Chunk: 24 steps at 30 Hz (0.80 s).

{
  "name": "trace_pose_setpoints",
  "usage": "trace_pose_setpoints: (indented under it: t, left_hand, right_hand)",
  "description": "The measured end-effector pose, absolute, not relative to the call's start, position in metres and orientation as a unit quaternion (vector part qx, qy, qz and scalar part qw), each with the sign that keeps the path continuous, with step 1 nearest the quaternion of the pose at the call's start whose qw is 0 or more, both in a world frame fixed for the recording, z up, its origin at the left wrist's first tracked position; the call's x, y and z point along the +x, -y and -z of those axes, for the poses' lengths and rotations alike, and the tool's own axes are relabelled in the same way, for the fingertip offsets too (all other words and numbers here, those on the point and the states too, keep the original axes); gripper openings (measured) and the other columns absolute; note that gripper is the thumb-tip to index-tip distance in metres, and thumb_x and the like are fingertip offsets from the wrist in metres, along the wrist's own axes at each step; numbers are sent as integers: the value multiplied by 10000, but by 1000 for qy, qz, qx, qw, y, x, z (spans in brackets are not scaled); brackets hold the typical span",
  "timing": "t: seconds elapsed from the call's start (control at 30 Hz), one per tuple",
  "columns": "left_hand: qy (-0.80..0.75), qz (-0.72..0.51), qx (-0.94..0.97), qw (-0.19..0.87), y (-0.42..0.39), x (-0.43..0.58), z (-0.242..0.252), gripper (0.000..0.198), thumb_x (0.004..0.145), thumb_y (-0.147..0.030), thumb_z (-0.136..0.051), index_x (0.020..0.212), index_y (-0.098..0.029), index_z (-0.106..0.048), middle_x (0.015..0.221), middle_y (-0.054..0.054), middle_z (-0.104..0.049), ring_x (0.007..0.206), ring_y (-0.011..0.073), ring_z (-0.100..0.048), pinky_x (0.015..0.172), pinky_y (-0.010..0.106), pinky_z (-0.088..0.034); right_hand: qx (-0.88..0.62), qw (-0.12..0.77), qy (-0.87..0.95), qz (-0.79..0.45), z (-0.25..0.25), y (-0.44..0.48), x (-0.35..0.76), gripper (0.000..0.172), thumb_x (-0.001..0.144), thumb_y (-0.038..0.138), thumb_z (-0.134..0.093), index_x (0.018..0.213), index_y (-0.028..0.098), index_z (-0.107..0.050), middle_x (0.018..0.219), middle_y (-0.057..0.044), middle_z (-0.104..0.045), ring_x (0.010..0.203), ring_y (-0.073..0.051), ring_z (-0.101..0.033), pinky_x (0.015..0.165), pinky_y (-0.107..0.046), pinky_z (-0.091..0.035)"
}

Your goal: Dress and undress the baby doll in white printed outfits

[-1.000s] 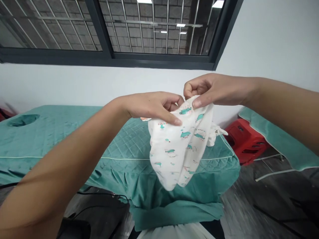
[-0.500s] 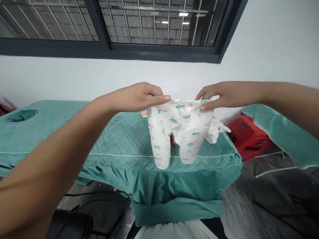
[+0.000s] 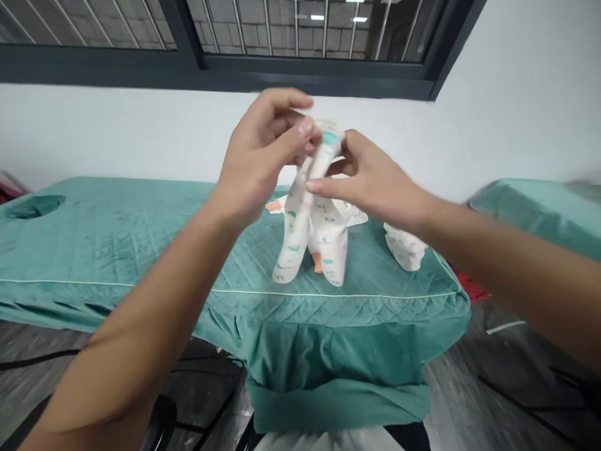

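White baby pants (image 3: 292, 244) with teal and pink prints hang in front of me, their waistband folded over and both legs pointing down. My left hand (image 3: 272, 138) pinches the waistband's left side between thumb and fingers, with the index finger lifted. On the other side my right hand (image 3: 364, 172) is closed round the waistband, its thumb across the front. Some blur covers the fingers and the cloth's upper part. Behind the pants a white garment (image 3: 355, 216) with orange patches lies on the bed, mostly hidden.
A green quilted cover (image 3: 188, 250) drapes the bed, which has a face hole (image 3: 35, 207) at far left. A bunched white printed cloth (image 3: 406, 249) rests right of the pants. Beyond stand a white wall and a barred window (image 3: 305, 66). Something red (image 3: 471, 287) shows past the bed's right end.
My hands have risen and come together, so the stretched waistband is now folded. The pants turned and narrowed. My view shifted slightly, and the garment behind shows more.
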<state>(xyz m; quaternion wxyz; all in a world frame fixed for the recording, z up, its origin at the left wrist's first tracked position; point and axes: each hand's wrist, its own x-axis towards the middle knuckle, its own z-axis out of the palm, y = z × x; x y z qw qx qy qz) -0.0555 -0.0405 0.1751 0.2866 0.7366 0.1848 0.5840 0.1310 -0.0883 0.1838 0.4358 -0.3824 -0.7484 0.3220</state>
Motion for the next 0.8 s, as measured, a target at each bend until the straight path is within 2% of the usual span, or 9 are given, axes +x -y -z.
trace_pose_setpoints:
  t: [0.1, 0.17, 0.27, 0.33, 0.4, 0.53, 0.63, 0.73, 0.8]
  left_hand:
    - [-139, -676, 682, 242, 40, -50, -145, 509, 798, -423, -781, 1221, -326, -513, 1208, 35, -605, 1132, 218, -605, 949, 374, -537]
    - [-223, -702, 648, 196, 40, -47, -114, 610, 770, -478, -794, 1270, -330, -477, 1330, 44, -536, 1305, 246, -526, 1064, 399, -488]
    - [-426, -601, 635, 233, 37, -46, -59, 623, 754, -455, -796, 1268, -257, -505, 1292, 84, -571, 1276, 292, -549, 1086, 449, -468]
    - [-502, -525, 621, 294, 31, -48, -23, 449, 802, -411, -741, 1170, -214, -577, 1171, 86, -633, 1160, 292, -609, 1042, 467, -493]
    - [-536, -504, 593, 327, 23, -52, 8, 346, 840, -404, -691, 1106, -199, -609, 1113, 84, -655, 1119, 290, -623, 1026, 471, -497]
    - [-581, -517, 521, 352, 0, -59, 54, 306, 859, -400, -654, 1094, -211, -600, 1108, 81, -645, 1128, 288, -619, 1029, 479, -497]
    - [-605, -517, 519, 313, -15, -65, 70, 354, 794, -299, -712, 1109, -213, -575, 1320, 134, -542, 1291, 316, -540, 1106, 485, -455]
    - [-583, -556, 561, 192, -24, -68, 69, 510, 787, -224, -698, 1264, -192, -520, 1565, 177, -305, 1501, 317, -310, 1227, 478, -319]
    - [-551, -566, 576, 212, -30, -62, 64, 465, 853, -254, -633, 1298, -193, -513, 1542, 172, -372, 1478, 288, -359, 1220, 467, -332]
  right_hand:
    - [-394, 492, 716, -302, -164, 70, 104, 215, 898, 427, -643, 957, 248, -540, 1007, -6, -619, 1091, -239, -621, 933, -398, -539]
    - [-383, 520, 686, -335, -155, 49, 93, 199, 923, 427, -589, 914, 254, -491, 978, -8, -607, 1056, -229, -622, 905, -383, -547]
    - [-378, 556, 630, -389, -138, 8, 86, 194, 931, 437, -543, 931, 268, -448, 1016, -30, -617, 1032, -231, -620, 868, -375, -557]
    - [-411, 550, 615, -387, -116, -24, 85, 168, 954, 432, -481, 981, 268, -459, 1066, -51, -625, 1056, -238, -619, 877, -387, -552]
    - [-451, 530, 631, -343, -85, -56, 87, 184, 950, 409, -479, 1056, 259, -479, 1128, -69, -627, 1084, -243, -618, 910, -399, -540]
    - [-500, 474, 690, -223, -23, -113, 105, 420, 897, 391, -581, 1265, 223, -470, 1418, -133, -501, 1222, -243, -568, 1042, -380, -479]
    - [-558, 416, 707, -124, 1, -149, 128, 528, 878, 339, -609, 1343, 137, -459, 1460, -203, -458, 1404, -281, -413, 1179, -402, -345]
    - [-621, 344, 698, -90, 9, -180, 151, 639, 870, 358, -629, 1417, 105, -416, 1509, -231, -423, 1431, -339, -381, 1196, -472, -305]
    - [-653, 300, 685, -117, 11, -197, 165, 747, 880, 449, -624, 1478, 98, -347, 1517, -247, -435, 1413, -374, -416, 1172, -506, -331]
